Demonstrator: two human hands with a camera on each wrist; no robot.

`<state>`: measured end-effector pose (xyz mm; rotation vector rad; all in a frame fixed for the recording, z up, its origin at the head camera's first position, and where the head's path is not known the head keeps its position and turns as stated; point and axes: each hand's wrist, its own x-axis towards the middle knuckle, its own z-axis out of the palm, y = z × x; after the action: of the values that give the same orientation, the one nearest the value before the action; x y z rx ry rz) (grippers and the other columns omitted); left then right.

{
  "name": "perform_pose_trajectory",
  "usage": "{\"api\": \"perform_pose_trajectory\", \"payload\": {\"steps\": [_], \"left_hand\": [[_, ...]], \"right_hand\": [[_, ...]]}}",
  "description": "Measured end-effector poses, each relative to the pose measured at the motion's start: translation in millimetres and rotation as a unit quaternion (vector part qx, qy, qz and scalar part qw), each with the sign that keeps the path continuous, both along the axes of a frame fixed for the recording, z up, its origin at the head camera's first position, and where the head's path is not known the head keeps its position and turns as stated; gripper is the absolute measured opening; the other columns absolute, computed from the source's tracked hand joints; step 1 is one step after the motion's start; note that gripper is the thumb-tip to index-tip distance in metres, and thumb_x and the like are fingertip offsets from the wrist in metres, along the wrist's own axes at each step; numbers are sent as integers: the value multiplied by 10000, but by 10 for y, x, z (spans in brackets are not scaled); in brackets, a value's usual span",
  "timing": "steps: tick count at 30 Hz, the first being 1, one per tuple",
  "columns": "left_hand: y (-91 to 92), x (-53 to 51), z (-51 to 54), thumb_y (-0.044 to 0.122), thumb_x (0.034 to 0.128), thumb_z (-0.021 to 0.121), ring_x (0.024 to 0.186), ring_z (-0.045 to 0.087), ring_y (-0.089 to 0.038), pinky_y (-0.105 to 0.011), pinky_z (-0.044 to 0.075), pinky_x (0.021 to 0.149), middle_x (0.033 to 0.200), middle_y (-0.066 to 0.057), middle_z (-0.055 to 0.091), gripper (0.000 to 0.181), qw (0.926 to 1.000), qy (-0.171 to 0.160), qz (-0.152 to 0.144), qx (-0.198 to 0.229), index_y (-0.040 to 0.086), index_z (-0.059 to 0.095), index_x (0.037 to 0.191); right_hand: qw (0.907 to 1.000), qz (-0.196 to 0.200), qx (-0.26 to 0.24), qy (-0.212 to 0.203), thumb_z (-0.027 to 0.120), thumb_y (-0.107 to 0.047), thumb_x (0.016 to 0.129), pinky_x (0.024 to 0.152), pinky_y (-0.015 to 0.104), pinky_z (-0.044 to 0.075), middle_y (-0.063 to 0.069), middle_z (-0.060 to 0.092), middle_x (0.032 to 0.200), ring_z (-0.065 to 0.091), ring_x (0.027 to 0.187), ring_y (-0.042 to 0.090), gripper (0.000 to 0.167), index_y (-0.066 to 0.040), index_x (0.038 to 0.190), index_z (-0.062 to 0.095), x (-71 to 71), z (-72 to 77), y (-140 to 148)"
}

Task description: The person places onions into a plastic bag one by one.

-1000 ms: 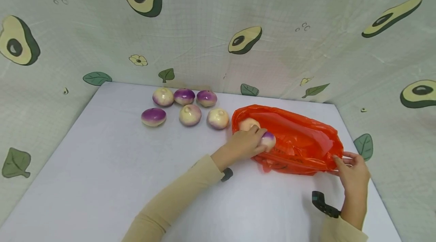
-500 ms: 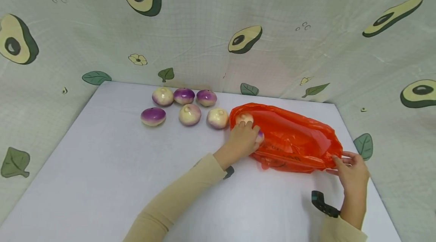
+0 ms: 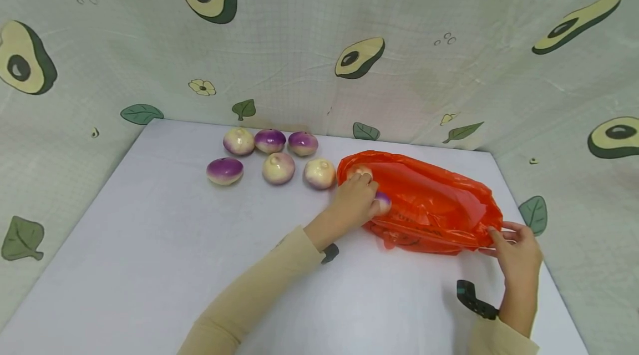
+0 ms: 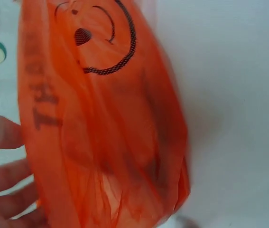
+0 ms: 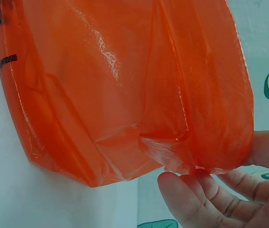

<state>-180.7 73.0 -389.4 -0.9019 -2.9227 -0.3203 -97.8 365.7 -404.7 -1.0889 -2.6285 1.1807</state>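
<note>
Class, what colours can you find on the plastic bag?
The plastic bag is orange-red with black printed markings; the left wrist view shows both best.

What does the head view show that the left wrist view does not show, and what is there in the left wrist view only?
Only the head view: the right hand pinching the rim of the red bag, a purple-and-white bulb in the left hand, a pale bulb inside the bag, and six bulbs on the table.

Only the left wrist view: a large dark oval printed on the bag.

Both: the left hand, the bag, the table and the avocado-print cloth.
</note>
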Motion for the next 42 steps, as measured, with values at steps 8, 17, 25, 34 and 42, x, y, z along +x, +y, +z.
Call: {"api": "perform_pose_trajectory", "payload": {"steps": [8, 17, 25, 34, 42], "left_hand": [[-173, 15, 84, 213, 905, 529, 1096, 530, -147, -258, 411, 1019, 1120, -1, 607, 264, 9918, 442, -117, 1193, 127, 630, 1133], [-484, 41, 22, 105, 848, 582, 1072, 546, -160, -272, 416, 1009, 1084, -5, 629, 211, 9662, 853, -124, 2429, 109, 647, 1049], [-833, 15, -39, 88, 832, 614, 1077, 555, -209, -300, 446, 978, 1090, -40, 634, 229, 9604, 1121, 172, 2545, 76, 666, 1055], [-1210, 8, -55, 81, 811, 644, 1128, 553, -217, -335, 432, 1001, 1156, -68, 626, 290, 9629, 1182, 374, 2396, 63, 653, 1100], [-1558, -11, -95, 57, 799, 659, 1139, 536, -270, -352, 442, 988, 1153, -98, 617, 310, 9622, 1384, 443, 2304, 33, 647, 1108]], "right_hand": [[10000, -66, 7, -68, 463, -425, 924, 676, 262, 522, 202, 437, 1335, 566, 964, 261, 642, -64, 1427, 290, -11, 5, 17], [9999, -134, -46, -75, 470, -429, 920, 679, 277, 523, 195, 435, 1324, 557, 933, 221, 643, -70, 1423, 292, -15, -7, 26], [9999, -114, -58, -45, 466, -426, 923, 660, 282, 534, 209, 430, 1327, 572, 886, 199, 648, -58, 1424, 285, -11, -13, 42], [9999, -106, -41, -61, 460, -418, 927, 710, 319, 510, 224, 418, 1346, 566, 963, 287, 647, -51, 1429, 280, -17, -2, 34], [9999, -113, -29, -59, 462, -418, 927, 704, 311, 509, 222, 419, 1345, 569, 942, 265, 648, -54, 1431, 280, -28, -3, 46]]}}
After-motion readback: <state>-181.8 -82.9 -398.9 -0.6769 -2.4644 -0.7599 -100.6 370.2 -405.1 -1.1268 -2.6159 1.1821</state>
